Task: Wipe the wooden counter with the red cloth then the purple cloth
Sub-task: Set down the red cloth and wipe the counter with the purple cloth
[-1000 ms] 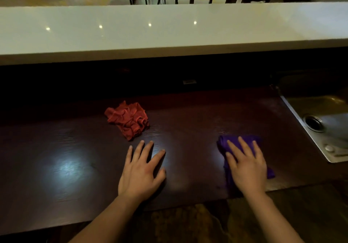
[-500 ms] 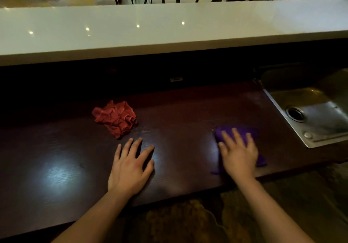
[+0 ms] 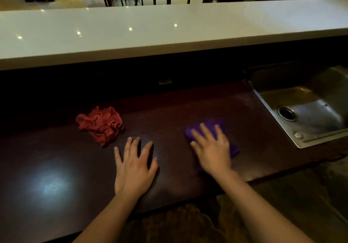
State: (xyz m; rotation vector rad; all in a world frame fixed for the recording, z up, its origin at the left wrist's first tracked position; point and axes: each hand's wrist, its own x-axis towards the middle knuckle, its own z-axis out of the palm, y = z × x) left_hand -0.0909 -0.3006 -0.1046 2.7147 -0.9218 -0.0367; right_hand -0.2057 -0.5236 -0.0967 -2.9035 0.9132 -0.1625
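Observation:
A dark wooden counter (image 3: 56,167) runs across the view. The crumpled red cloth (image 3: 100,125) lies on it left of centre, untouched. My left hand (image 3: 134,167) rests flat on the wood just right of and nearer than the red cloth, fingers spread, holding nothing. The purple cloth (image 3: 211,125) lies flat on the counter to the right, mostly under my right hand (image 3: 211,148), which presses down on it with fingers extended.
A steel sink (image 3: 308,110) with a drain is set into the counter at the right. A raised white ledge (image 3: 169,29) runs along the back. Chairs and a table stand in the room beyond. The counter's front edge is near my forearms.
My right hand has slid the purple cloth leftward along the counter, closer to my left hand. The left hand and the red cloth have stayed where they were.

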